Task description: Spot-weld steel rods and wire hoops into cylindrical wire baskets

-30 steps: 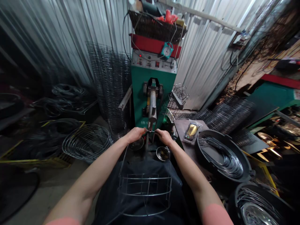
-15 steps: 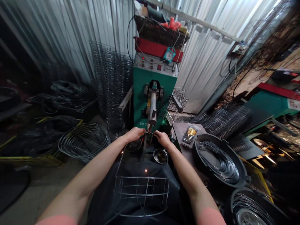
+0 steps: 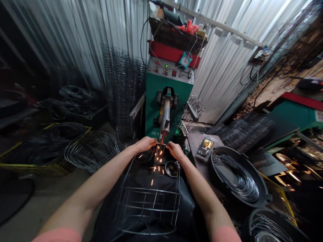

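The wire basket (image 3: pixel 151 209) is at the near side, over dark cloth (image 3: pixel 186 205); whether it rests there I cannot tell. Its long side wires run up toward the green machine (image 3: pixel 153 87). The left hand (image 3: pixel 146 144) and right hand (image 3: pixel 175 148) each have a narrow grip, pinching what looks like the basket's far wire, one on either side of the electrode (image 3: pixel 163 137). Half a second ago only a stray spark or two showed; now a spray of sparks (image 3: pixel 158 159) falls toward the near side. On the far control panel (image 3: pixel 183 75), a green lamp (image 3: pixel 166 66) is newly lit, right of the red lamp (image 3: pixel 157 63). Together these suggest a weld is being made, so a steady hold matters; the joint is too small to judge.
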`<state>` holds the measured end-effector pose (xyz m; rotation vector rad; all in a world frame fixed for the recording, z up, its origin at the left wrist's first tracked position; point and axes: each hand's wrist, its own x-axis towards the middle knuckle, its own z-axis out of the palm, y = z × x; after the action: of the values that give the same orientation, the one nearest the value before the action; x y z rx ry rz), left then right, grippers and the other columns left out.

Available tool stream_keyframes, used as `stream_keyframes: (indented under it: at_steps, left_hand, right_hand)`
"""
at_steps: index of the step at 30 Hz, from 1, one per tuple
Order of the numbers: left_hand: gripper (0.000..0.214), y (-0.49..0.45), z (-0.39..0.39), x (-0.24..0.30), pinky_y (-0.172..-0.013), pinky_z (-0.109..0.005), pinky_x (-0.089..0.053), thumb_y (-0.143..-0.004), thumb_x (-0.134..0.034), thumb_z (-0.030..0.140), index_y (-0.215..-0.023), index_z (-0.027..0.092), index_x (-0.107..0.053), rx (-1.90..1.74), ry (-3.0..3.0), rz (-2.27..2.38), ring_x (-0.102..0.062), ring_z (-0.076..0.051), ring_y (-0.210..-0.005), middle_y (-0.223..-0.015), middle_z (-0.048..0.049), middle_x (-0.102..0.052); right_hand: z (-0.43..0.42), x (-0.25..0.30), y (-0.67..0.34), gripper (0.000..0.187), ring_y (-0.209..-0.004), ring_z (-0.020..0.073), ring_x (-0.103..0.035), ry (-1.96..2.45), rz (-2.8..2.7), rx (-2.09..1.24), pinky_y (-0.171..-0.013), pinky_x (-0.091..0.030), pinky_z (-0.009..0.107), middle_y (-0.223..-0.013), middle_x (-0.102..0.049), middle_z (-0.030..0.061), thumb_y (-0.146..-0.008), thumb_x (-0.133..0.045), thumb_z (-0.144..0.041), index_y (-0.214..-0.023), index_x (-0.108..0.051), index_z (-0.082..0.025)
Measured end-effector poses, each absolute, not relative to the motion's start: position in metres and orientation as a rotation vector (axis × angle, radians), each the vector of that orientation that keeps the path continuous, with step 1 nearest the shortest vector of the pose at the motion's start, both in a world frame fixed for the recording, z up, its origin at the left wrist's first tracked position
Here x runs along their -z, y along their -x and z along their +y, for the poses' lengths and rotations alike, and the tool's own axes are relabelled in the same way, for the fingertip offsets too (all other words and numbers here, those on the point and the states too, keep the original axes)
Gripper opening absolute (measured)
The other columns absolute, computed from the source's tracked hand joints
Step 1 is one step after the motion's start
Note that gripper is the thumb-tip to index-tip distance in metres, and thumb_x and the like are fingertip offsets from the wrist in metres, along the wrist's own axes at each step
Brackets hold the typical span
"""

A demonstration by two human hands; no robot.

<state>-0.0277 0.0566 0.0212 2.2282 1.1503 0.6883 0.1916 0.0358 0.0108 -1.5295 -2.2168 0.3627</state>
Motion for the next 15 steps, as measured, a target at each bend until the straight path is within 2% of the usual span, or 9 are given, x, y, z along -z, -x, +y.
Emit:
stream_keyframes:
  at_steps: [8, 15]
  left_hand:
    - [0.023, 0.029, 0.060, -0.020, -0.065, -0.024, -0.041, -0.074, -0.049, 0.033, -0.084, 0.021, -0.066, -0.658, -2.258, 1.183, -0.059, -0.017, -0.067, -0.068, -0.0010, -0.067]
    - [0.027, 0.029, 0.051, -0.035, -0.062, -0.025, -0.040, -0.071, -0.054, 0.039, -0.088, 0.023, -0.069, -0.652, -2.220, 1.277, -0.059, -0.018, -0.064, -0.064, -0.0011, -0.065]
  right_hand:
    - [0.037, -0.005, -0.193, 0.019, -0.051, 0.0098, -0.035, 1.495, -2.151, -0.419, -0.050, -0.025, 0.020, -0.055, -0.047, -0.0033, -0.080, -0.047, -0.032, -0.067, -0.051, -0.019]
    - [0.028, -0.002, -0.190, 0.032, -0.057, 0.0106, -0.044, 1.444, -1.949, -0.529, -0.054, -0.033, 0.020, -0.057, -0.052, -0.0018, -0.080, -0.047, -0.043, -0.064, -0.056, -0.017]
